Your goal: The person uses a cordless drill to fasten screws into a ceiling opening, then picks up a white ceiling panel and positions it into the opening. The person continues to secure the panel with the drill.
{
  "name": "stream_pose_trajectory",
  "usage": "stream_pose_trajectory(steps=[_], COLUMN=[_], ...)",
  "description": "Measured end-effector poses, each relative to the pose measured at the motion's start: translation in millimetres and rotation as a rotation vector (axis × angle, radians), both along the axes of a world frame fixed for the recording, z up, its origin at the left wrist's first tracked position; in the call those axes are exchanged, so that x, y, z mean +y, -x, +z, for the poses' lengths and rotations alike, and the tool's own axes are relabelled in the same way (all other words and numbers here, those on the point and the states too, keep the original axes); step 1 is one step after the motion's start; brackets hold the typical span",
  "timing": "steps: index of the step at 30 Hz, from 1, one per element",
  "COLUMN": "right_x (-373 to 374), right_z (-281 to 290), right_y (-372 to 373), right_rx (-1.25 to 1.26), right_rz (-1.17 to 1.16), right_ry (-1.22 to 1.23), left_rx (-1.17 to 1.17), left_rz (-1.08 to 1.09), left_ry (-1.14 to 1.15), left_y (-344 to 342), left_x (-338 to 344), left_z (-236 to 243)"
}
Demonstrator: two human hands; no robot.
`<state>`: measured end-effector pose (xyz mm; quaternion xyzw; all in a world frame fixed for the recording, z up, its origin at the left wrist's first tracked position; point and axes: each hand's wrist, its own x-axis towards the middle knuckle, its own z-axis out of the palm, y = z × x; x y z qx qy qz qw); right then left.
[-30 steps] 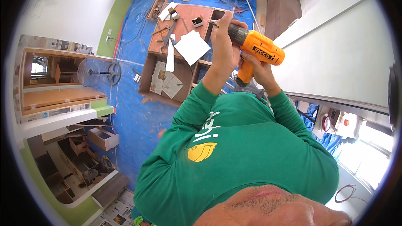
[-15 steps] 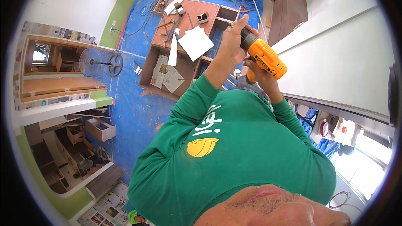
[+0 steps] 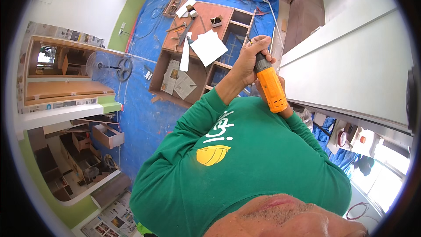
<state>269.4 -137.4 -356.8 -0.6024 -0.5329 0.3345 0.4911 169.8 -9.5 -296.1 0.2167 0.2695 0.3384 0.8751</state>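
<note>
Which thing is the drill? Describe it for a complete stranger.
Start at the green shirt filling the lower middle. Just above it, the left hand curls around the front of the drill. Its bright orange colour sets it apart from the pale panel alongside.

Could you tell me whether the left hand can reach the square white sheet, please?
Probably not as things stand: the left hand is on the drill, and the square sheet looks farther off.
</note>
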Motion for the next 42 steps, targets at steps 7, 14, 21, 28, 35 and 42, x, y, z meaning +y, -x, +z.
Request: stream_pose_trajectory(steps=[7, 14, 21, 28, 35, 42], right_x=[-8, 3, 32, 43, 57, 81], right_z=[8, -8, 30, 83, 130, 193], right_y=[-16, -24, -25, -39, -50, -67], right_rx=[-0.381, -0.573, -0.602, -0.832, -0.902, -0.935], right_rz=[0.095, 0.076, -0.004, -0.103, -0.243, -0.321], right_ry=[-0.091, -0.202, -0.437, -0.584, -0.729, -0.853], left_rx=[0.211, 0.234, 0.151, 0.207, 0.240, 0.201], left_rz=[0.026, 0.047, -0.092, -0.122, -0.071, 0.055], left_ry=[-0.100, -0.126, -0.136, -0.352, -0.549, -0.791], left_y=[18, 24, 22, 16, -3, -25], left_x=[-14, -7, -4, 2, 5, 23], left_z=[-11, -13, 53, 109, 162, 222])
